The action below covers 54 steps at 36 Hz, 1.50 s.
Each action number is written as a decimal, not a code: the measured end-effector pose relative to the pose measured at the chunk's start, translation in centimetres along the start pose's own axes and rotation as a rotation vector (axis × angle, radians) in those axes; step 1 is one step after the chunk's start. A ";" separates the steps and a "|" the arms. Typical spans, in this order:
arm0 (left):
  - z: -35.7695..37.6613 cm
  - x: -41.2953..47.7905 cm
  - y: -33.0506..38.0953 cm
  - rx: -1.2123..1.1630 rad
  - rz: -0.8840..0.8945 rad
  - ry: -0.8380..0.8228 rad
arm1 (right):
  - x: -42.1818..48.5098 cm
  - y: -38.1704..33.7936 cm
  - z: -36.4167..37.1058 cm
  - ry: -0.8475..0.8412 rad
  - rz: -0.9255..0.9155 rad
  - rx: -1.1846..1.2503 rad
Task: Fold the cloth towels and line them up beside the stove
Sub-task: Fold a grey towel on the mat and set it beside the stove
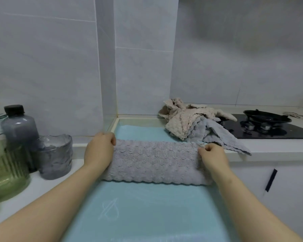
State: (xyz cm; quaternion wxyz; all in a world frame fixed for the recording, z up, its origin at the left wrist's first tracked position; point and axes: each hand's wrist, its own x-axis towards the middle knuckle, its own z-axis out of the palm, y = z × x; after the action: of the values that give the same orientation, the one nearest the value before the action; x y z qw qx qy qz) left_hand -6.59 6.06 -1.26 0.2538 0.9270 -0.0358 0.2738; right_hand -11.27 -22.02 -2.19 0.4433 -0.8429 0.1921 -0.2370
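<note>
A lilac-grey textured towel [156, 162] lies folded into a long strip across a light blue mat [147, 212] on the counter. My left hand [99, 151] grips the strip's left end, fingers curled over the far corner. At the right end, my right hand [212, 157] pinches the far corner. Behind them, a heap of loose towels sits on the counter: a beige one [184, 117] on top of a blue-grey one [217, 133], whose corner hangs over the counter edge. The black stove [268, 126] is at the right, touching the heap.
On the left stand a dark-capped grey bottle [18, 126], a smoky glass cup [55, 154] and a green ribbed container [6, 173]. Tiled walls form a corner behind the mat. White cabinet fronts with a dark handle [270, 179] lie below at right.
</note>
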 end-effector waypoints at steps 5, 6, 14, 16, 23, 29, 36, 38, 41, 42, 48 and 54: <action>1.4 0.7 1.0 0.469 0.071 -0.142 | 2.1 0.0 2.0 -0.056 0.044 -0.100; 1.7 0.8 1.3 0.531 0.087 -0.162 | 2.3 0.1 2.2 -0.062 0.051 -0.119; 3.5 0.9 1.1 0.686 0.141 -0.288 | 2.4 1.6 3.5 -0.030 -0.002 -0.290; 3.8 0.8 1.1 0.671 0.151 -0.307 | 2.4 1.5 3.5 -0.057 -0.020 -0.363; 4.5 0.7 1.0 0.645 0.190 -0.334 | 2.1 0.9 3.2 -0.118 0.033 -0.575; 4.4 0.8 0.6 0.544 0.145 -0.289 | 1.6 0.5 3.2 -0.154 -0.012 -0.537; 3.5 0.8 1.5 0.472 0.153 -0.143 | 1.7 -0.5 2.8 0.047 -0.128 -0.449; 3.6 1.0 1.6 0.431 0.146 -0.120 | 2.3 -0.9 2.8 0.094 -0.144 -0.423; 3.7 1.3 1.4 0.392 0.145 -0.113 | 3.2 -1.6 3.2 0.156 -0.168 -0.398; 3.8 1.5 1.4 0.391 0.149 -0.118 | 3.4 -1.8 3.4 0.163 -0.169 -0.399; 4.5 1.4 0.4 0.388 0.241 -0.190 | 2.9 -0.5 4.1 -0.092 -0.037 -0.563; 3.4 0.9 -0.1 0.350 0.254 -0.317 | 3.0 0.0 1.2 -0.150 0.032 -0.446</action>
State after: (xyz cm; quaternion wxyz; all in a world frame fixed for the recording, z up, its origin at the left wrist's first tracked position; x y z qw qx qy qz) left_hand -4.19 4.59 -3.29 0.0446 0.9762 -0.1435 0.1567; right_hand -8.13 -22.82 -2.12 0.2627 -0.9321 0.2197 -0.1181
